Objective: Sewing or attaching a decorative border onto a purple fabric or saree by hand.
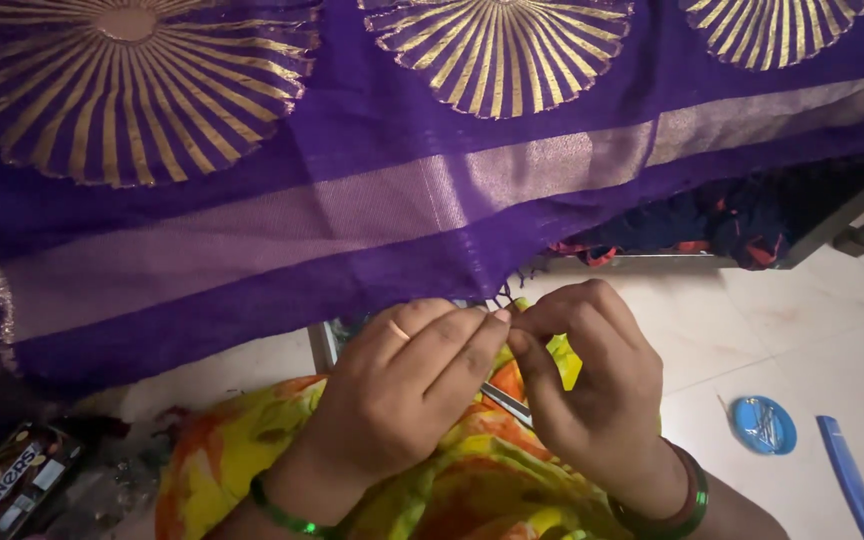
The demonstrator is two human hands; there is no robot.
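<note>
A purple cloth (372, 130) with gold fan-shaped circles and a pale gold band hangs across the upper part of the view. My left hand (402, 390) and my right hand (592, 380) meet at its lower fringed edge (502, 295), fingertips pinched together on the short threads there. The left hand wears a ring and a green bangle; the right wrist carries red and green bangles. Whatever is between the fingertips is too small to make out.
Yellow and orange printed fabric (472, 470) covers my lap below the hands. On the pale tiled floor at right lie a round blue case with pins (763, 425) and a blue strip (852, 475). A dark packet (12, 475) sits lower left. A metal frame (822, 235) holds dark cloth.
</note>
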